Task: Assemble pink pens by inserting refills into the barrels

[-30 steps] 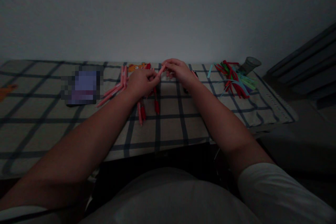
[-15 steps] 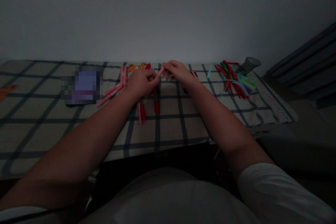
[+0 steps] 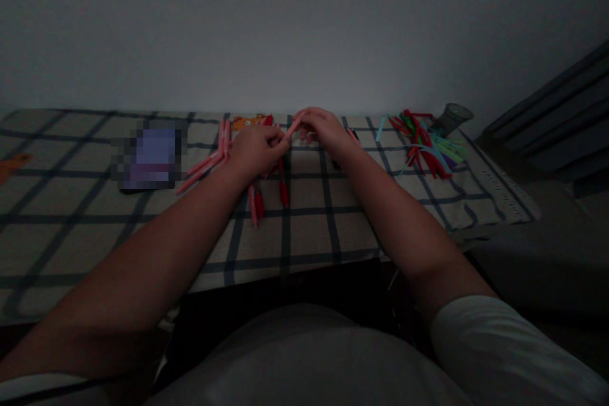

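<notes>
Between my hands a thin pink pen-like stick [image 3: 294, 128] slants up to the right; its exact kind is hard to make out in the dim light. My left hand [image 3: 254, 147] is closed on its lower end. My right hand [image 3: 324, 130] has its thumb and fingers curled at the upper end. Under and beside my left hand lie red-tipped pink sticks [image 3: 254, 206], partly hidden by the hand. To its left several more pink sticks [image 3: 222, 139] lie in a loose bunch. A small dark object [image 3: 353, 134] is mostly covered by my right wrist.
A checked cloth [image 3: 309, 228] covers the table, which meets a plain wall [image 3: 304, 32]. On the left lies a blurred-out phone-like device [image 3: 155, 155]. At the right are a heap of coloured strips [image 3: 421, 146] and a tilted clear cup [image 3: 454, 117].
My right hand's fingers have shifted slightly along the upper end of the pink stick, and more of it shows. My left hand stays in place.
</notes>
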A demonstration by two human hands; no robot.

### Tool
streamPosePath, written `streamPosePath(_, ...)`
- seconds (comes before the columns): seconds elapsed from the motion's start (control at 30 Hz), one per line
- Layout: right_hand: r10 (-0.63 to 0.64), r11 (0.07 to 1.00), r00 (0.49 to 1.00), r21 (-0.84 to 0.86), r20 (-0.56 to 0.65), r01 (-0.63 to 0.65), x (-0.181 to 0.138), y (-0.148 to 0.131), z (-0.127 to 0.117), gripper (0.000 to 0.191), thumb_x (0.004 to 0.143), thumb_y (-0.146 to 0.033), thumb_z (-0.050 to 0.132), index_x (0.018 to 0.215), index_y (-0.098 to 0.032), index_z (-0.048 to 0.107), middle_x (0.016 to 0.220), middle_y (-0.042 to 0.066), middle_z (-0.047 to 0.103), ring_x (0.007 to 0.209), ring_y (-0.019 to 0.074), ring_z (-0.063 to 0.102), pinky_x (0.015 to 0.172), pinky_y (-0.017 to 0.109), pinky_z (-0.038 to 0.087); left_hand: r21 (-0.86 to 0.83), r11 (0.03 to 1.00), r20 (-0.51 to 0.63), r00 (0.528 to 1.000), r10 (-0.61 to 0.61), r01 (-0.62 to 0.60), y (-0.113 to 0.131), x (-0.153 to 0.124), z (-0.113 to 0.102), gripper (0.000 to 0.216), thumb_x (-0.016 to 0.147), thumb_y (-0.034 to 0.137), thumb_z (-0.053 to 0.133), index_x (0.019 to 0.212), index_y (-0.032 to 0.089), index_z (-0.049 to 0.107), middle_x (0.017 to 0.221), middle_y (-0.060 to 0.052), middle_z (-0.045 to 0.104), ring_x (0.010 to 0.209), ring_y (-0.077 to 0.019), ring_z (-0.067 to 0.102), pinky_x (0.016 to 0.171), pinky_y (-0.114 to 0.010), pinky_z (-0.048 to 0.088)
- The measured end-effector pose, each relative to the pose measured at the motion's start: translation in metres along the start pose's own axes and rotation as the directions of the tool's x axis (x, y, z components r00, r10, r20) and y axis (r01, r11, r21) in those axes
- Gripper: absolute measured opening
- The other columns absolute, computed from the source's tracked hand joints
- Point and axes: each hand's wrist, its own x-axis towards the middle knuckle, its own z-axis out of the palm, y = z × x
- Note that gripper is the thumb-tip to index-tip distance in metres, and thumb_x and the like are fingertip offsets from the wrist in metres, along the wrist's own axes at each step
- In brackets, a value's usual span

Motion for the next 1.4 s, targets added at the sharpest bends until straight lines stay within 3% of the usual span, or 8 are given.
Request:
streamPosePath(0.3,0.009,0.992,0.998,-0.124,0.055,-0.002,-0.001,0.003,0.002,0.049,0.105,-0.066,0.08,0.088,-0.022,0.067,0.08,-0.001,0.068,0.067,0.0103,0.059,0.059,0.021,0.046,0.0,1.0,0.009,1.0,0.018,-0.018,-0.002,0.0,0.001,0.033,0.1,0.046,0.067,0.08,0.022,0.076,0.06,0.0,0.06,0.061,-0.0176,0.053,0.064,-0.035,0.031)
streamPosePath(0.6,0.026,0.981,1.0,-0.192,0.018,-0.022,-0.004,-0.005,0.004,0.042,0.107,-0.055,0.082,0.084,-0.023,0.069,0.074,-0.002,0.065,0.068,0.0129,0.057,0.063,0.024,0.045,-0.028,0.998,-0.029,0.998,0.06,-0.061,-0.006,0.001,0.003,0.034,0.098,0.047,0.067,0.076,0.023,0.075,0.057,0.0,0.058,0.059,-0.0168,0.049,0.062,-0.035,0.03)
streamPosePath(0.9,-0.03,0.991,1.0,-0.132,-0.004,0.03,-0.001,-0.001,-0.001,0.046,0.106,-0.065,0.077,0.087,-0.023,0.068,0.087,0.002,0.076,0.074,0.0126,0.063,0.062,0.021,0.049,-0.016,1.0,0.013,1.0,0.003,-0.003,0.002,0.0,-0.002,0.026,0.096,0.04,0.07,0.081,0.021,0.079,0.061,0.001,0.06,0.061,-0.0175,0.052,0.066,-0.034,0.034)
streamPosePath(1.07,-0.015,0.996,1.0,-0.086,-0.011,0.014,-0.004,-0.007,0.0,0.042,0.109,-0.058,0.074,0.088,-0.024,0.066,0.095,0.004,0.082,0.072,0.0115,0.064,0.06,0.02,0.05,-0.022,0.999,-0.009,0.999,0.036,-0.036,0.0,0.001,-0.002,0.026,0.095,0.039,0.069,0.075,0.021,0.074,0.058,0.001,0.058,0.062,-0.0176,0.052,0.065,-0.035,0.033)
streamPosePath(1.4,-0.053,0.996,0.997,-0.074,-0.056,0.049,-0.004,-0.006,-0.002,0.049,0.105,-0.066,0.078,0.086,-0.026,0.058,0.094,0.002,0.079,0.072,0.0116,0.063,0.064,0.022,0.052,-0.015,0.999,-0.011,0.999,0.033,-0.033,0.0,0.001,-0.001,0.029,0.093,0.038,0.068,0.069,0.023,0.064,0.059,0.0,0.059,0.063,-0.0181,0.054,0.065,-0.035,0.033)
